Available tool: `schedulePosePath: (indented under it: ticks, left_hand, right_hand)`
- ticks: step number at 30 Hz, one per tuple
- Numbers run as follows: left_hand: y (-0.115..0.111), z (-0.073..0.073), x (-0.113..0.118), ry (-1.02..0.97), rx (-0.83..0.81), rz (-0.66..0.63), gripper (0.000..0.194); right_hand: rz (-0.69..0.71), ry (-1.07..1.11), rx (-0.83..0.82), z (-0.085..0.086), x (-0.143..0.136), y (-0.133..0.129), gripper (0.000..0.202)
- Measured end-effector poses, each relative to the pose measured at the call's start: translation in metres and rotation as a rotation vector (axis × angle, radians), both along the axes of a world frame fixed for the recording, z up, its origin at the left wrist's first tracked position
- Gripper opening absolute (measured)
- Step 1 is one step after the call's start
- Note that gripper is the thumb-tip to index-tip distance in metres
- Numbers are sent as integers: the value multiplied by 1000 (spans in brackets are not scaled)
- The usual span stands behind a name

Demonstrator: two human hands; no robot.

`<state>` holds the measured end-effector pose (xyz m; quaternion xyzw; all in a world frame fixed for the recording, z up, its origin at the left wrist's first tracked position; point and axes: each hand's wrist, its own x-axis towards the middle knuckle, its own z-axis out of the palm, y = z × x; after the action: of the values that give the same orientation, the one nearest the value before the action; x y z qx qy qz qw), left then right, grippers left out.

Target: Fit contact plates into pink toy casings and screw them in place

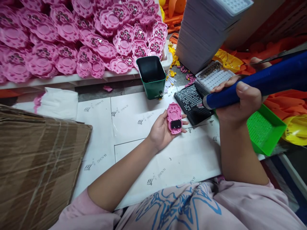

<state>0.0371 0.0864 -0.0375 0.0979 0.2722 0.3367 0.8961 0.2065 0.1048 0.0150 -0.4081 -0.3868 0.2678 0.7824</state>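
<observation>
My left hand (pixel 161 131) holds a pink plastic casing (pixel 175 112) by its sides, with a black rectangular part (pixel 176 124) set in its near half. My right hand (pixel 247 99) is wrapped around a blue electric screwdriver (pixel 254 83), and a pair of tweezers (pixel 266 59) seems to sit in the same hand. The screwdriver's tip points down left over a black tray of small screws (pixel 192 101), to the right of the casing. Whether the tip touches a screw I cannot tell.
Many pink casings (pixel 91 38) fill a white bin behind the table. A green tub (pixel 153 80) stands at its front. White trays (pixel 213 76) and a stack of them (pixel 201 32) are back right. A bright green basket (pixel 268 131) is right; a cardboard box (pixel 40 159) is left.
</observation>
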Motion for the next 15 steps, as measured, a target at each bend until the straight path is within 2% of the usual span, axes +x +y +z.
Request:
schedulePosePath:
  ticks: [5,9,15]
  left_hand:
    - [0,1,0,15,-14,7,46]
    - [0,1,0,15,-2,5,45]
    - [0,0,-1,13,1,2,45]
  right_hand:
    - [15,6,-20,-2,2,1,24]
    - [-53,-21,-4,-1,0,3,24]
    - [-42,12,-125,3,-1,2,37]
